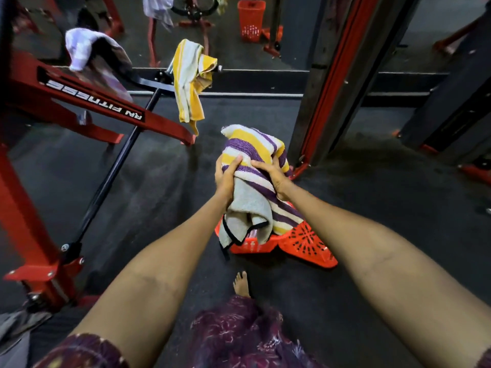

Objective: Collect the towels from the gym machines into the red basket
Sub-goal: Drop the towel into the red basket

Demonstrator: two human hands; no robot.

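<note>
Fingers [235, 162]: both hands curl round the bunched striped towel [255, 181], left hand [225, 176] on its left side, right hand [271, 173] on its right.
Striped towel: purple, yellow and white, held in the air just above the basket [305, 243], its grey black-edged end hanging down over the rim.
Basket: red, on the floor [164, 181] ahead of the person, between the forearms; a bare foot [241, 284] stands near it.
Yellow towel [190, 81]: draped over a bar, far and left of the hands.
White towel [79, 46]: lying on the red machine [87, 102] at far left.
Second basket [251, 19]: red, far off at the top, well apart.
Post [326, 83]: red and dark, right of the hands.
</note>
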